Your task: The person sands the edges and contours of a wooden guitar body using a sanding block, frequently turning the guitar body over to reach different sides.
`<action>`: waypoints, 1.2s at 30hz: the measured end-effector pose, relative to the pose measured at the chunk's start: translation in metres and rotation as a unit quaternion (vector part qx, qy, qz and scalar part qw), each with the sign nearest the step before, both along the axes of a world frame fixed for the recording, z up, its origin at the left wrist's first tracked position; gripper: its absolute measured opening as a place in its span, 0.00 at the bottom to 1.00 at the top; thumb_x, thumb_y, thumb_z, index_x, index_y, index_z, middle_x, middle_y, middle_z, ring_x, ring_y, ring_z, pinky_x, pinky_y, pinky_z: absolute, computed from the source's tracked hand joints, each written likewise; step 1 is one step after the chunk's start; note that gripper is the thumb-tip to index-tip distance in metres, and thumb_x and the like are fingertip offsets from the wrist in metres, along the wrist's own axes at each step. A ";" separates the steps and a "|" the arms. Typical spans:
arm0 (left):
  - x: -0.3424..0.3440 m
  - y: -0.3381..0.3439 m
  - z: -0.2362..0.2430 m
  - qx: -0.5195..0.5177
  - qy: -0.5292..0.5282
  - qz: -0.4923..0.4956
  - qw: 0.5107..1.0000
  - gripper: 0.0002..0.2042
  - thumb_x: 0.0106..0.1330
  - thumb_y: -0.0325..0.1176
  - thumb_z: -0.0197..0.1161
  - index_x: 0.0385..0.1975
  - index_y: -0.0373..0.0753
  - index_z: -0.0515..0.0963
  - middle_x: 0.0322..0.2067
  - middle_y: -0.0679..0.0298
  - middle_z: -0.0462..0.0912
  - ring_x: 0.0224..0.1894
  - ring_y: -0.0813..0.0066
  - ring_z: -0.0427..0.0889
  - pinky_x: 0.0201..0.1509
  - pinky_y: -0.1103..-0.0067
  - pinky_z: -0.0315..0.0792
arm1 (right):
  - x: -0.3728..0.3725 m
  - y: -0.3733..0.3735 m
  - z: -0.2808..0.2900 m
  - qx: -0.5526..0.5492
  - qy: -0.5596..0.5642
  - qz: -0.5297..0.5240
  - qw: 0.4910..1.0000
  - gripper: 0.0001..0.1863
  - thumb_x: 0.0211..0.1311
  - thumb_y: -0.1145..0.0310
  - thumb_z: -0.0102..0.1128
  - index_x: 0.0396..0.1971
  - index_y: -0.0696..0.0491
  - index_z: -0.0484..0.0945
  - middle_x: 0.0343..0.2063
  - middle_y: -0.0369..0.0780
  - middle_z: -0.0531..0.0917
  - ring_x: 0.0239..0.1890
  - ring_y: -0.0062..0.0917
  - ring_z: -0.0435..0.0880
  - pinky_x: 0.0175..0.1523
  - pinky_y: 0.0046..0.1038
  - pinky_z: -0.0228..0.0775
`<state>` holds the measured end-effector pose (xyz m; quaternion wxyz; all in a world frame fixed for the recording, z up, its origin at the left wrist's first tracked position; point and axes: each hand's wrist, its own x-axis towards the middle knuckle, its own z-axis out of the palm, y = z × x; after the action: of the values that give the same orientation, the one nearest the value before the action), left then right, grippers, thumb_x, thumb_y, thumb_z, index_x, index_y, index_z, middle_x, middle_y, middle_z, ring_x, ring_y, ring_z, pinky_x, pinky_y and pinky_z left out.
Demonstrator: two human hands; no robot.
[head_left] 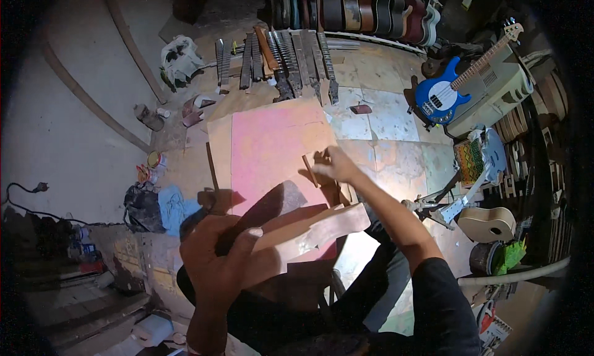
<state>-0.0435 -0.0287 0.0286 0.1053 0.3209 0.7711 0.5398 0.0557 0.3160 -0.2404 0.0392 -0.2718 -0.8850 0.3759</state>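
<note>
My left hand (216, 257) is wrapped round a pale wooden block with a curved, stepped outline (322, 232), at the near edge of a pink-stained board (272, 139). A dark grey curved piece (275, 204) rises beside the block, close to the fingers; whether the hand grips it too, I cannot tell. Over the board's right side, my right hand (337, 166) is closed, fingertips pinched at a thin brown strip (310, 171) that looks like wood. Part of its grip is hidden by the hand itself.
Several slotted wooden strips (288, 56) lie beyond the board. Guitar bodies (365, 9) stand in a row at the back. A blue bass guitar (442, 96) and an acoustic guitar body (487, 224) are at right. A light blue cloth (176, 207) lies at left.
</note>
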 end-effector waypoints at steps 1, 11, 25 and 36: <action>0.000 0.004 0.004 0.003 -0.020 0.021 1.000 0.11 0.57 0.25 0.75 0.40 0.32 0.85 0.34 0.59 0.86 0.36 0.73 0.86 0.42 0.77 0.79 | -0.001 -0.015 -0.020 0.060 -0.015 -0.009 0.998 0.38 0.48 0.48 0.81 0.49 0.62 0.75 0.40 0.55 0.84 0.44 0.45 0.85 0.51 0.40 0.77; -0.014 0.016 -0.003 0.058 0.003 -0.024 0.998 0.14 0.55 0.22 0.78 0.41 0.32 0.86 0.34 0.61 0.88 0.37 0.73 0.88 0.43 0.77 0.82 | 0.013 0.007 0.084 -0.363 0.200 -0.167 0.895 0.41 0.51 0.64 0.61 0.69 0.57 0.64 0.51 0.49 0.80 0.45 0.34 0.84 0.53 0.33 0.78; 0.000 0.006 -0.013 0.192 -0.075 -0.076 0.976 0.19 0.59 0.16 0.70 0.49 0.32 0.74 0.37 0.53 0.86 0.34 0.71 0.88 0.37 0.77 0.83 | 0.039 -0.153 0.251 -0.240 0.376 0.123 0.886 0.57 0.61 0.29 0.60 0.74 0.63 0.60 0.64 0.50 0.74 0.71 0.37 0.70 0.73 0.34 0.59; 0.004 0.002 -0.004 0.213 -0.057 -0.071 0.973 0.15 0.64 0.23 0.74 0.48 0.31 0.79 0.40 0.54 0.89 0.42 0.70 0.90 0.43 0.76 0.86 | 0.037 -0.178 0.291 -0.180 0.261 0.143 0.937 0.46 0.62 0.35 0.66 0.63 0.62 0.72 0.46 0.47 0.83 0.48 0.33 0.83 0.57 0.34 0.73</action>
<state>-0.0399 -0.0263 0.0246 0.1164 0.3588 0.6060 0.7003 0.0927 0.1384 0.0501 0.1656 -0.0372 -0.7906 0.5883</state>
